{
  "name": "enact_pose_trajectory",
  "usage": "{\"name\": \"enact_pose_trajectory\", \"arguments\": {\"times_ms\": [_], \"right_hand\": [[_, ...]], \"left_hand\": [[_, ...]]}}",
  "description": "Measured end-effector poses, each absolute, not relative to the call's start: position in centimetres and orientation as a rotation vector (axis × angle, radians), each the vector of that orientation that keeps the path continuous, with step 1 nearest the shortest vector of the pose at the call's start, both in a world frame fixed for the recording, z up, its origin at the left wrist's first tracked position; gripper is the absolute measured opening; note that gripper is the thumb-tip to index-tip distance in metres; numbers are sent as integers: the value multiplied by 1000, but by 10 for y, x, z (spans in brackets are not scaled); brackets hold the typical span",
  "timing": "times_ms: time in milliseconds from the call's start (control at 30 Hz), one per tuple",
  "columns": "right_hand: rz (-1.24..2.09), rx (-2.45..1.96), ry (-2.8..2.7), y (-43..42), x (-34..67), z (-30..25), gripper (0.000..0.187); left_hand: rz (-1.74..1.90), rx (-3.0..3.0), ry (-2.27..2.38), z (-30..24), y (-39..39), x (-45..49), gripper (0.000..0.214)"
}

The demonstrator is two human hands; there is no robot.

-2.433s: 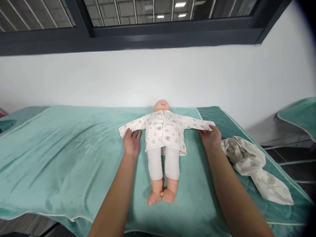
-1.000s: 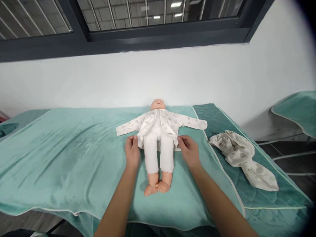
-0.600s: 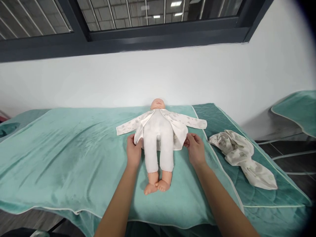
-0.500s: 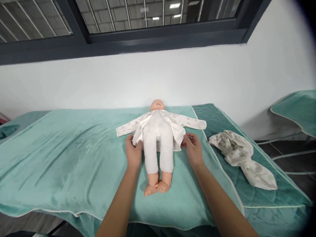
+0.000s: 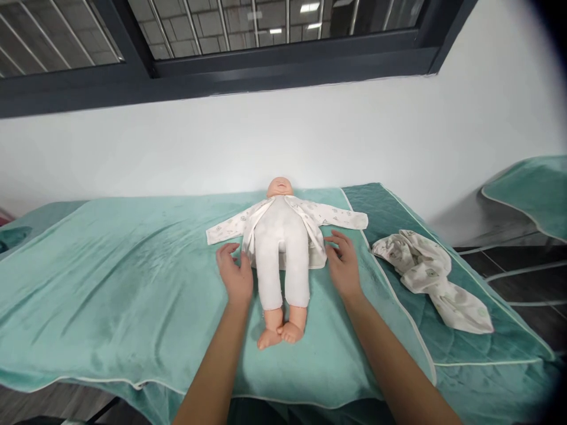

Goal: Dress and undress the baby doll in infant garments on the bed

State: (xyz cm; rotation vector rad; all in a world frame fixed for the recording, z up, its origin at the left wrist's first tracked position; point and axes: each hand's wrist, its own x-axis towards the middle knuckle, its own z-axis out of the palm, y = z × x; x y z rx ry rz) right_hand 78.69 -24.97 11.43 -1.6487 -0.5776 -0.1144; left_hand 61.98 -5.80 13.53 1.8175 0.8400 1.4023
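A baby doll [image 5: 282, 242] lies on its back on a teal towel [image 5: 133, 277], head toward the wall. Its printed white jacket [image 5: 315, 227] is spread open to both sides, baring the white cloth body. My left hand [image 5: 234, 271] hovers just left of the doll's hip with fingers apart, holding nothing. My right hand [image 5: 343, 262] is on the other side, by the jacket's lower right edge, fingers loosely spread and empty.
A crumpled printed garment [image 5: 432, 277] lies on the darker teal pad [image 5: 390, 212] to the right. A white wall and a dark window frame [image 5: 221, 74] stand behind the table. Another teal-covered surface [image 5: 531, 192] shows at the far right.
The jacket went from closed to pulled open on both sides. My hands moved from the sleeve ends to the hem, gripped the flaps, and have now let go and spread.
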Motion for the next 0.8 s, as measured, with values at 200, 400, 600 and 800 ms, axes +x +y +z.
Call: {"name": "enact_pose_trajectory", "arguments": {"times_ms": [200,400,600,800], "right_hand": [[-121,-1770,-806,-252,781,110,34],[-51,-1768,-879,-255,779,110,44],[-56,-1749,-800,-259,781,111,42],[37,-1742,-690,-257,780,108,36]], "left_hand": [[1139,1818,847,135,-67,615,26],[871,1905,786,138,-77,603,28],[791,1832,651,139,-78,603,45],[750,1876,616,136,-74,603,53]]}}
